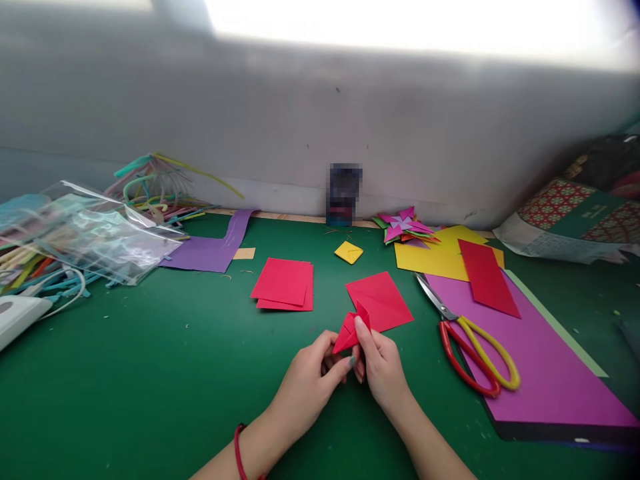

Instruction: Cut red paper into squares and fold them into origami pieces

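A small piece of folded red paper (349, 331) is held just above the green table, its pointed end toward the lower left. My right hand (383, 363) pinches it, the thumb pressed on its face. From the left, my left hand (315, 377) grips the paper's near edge, with some fingers hidden behind it. Just beyond my hands lies a creased red paper square (383, 300). Farther left sit a few stacked red squares (281, 283). A little folded yellow paper square (349, 252) lies farther back.
Scissors with red and yellow handles (475, 353) rest on purple sheets (545, 373) at right. Yellow paper (425, 260), a red strip (487, 277) and folded paper stars (405, 225) lie behind. Purple paper (205, 253) and a plastic bag (110, 233) with pipe cleaners are at left.
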Demonstrator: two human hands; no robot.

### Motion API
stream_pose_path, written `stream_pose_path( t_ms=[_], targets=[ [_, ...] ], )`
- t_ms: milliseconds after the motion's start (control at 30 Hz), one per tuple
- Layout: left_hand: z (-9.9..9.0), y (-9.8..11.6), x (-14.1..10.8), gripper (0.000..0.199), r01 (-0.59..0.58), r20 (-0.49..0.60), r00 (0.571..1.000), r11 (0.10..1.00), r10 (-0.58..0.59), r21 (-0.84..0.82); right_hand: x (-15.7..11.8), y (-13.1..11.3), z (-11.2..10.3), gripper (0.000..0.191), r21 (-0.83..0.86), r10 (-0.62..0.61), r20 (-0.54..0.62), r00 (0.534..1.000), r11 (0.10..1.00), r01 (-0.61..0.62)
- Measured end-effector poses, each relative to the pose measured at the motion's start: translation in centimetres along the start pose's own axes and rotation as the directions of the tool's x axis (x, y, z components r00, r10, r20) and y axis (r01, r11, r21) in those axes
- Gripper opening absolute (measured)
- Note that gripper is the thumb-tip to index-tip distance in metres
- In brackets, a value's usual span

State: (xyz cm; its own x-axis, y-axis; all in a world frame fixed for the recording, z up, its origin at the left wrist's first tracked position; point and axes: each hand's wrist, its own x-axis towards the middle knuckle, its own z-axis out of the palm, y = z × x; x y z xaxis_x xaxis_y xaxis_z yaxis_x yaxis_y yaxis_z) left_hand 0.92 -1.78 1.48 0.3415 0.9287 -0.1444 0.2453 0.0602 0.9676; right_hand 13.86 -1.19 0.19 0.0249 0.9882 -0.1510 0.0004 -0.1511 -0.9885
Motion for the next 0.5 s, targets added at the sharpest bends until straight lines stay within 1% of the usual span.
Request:
stream_pose_path(
  t_ms=[167,233,367,500],
  targets=[
    [-0.31,0.58,0.08,0.012,-0.038,0.034,0.999,0.996,0.041,-0.086,-0.03,-0.28,-0.10,0.049,0.004,-0.031,-0.013,0.999,1.000,0.031],
    [-0.41,0.68,0.08,0.010,-0.048,0.052,0.997,0.995,0.052,-0.083,-0.06,-0.35,-0.17,0.050,-0.006,-0.039,-0.014,0.999,0.999,0.039],
    [-0.45,0.62,0.08,0.011,-0.052,0.041,0.998,0.997,0.055,-0.062,-0.08,-0.45,-0.29,0.052,-0.033,-0.050,0.004,0.999,0.998,0.050],
    [-0.39,0.52,0.08,0.014,-0.052,0.047,0.997,0.994,0.056,-0.091,-0.14,-0.63,-0.33,0.051,-0.054,-0.070,0.017,0.997,0.996,0.070]
  ],
)
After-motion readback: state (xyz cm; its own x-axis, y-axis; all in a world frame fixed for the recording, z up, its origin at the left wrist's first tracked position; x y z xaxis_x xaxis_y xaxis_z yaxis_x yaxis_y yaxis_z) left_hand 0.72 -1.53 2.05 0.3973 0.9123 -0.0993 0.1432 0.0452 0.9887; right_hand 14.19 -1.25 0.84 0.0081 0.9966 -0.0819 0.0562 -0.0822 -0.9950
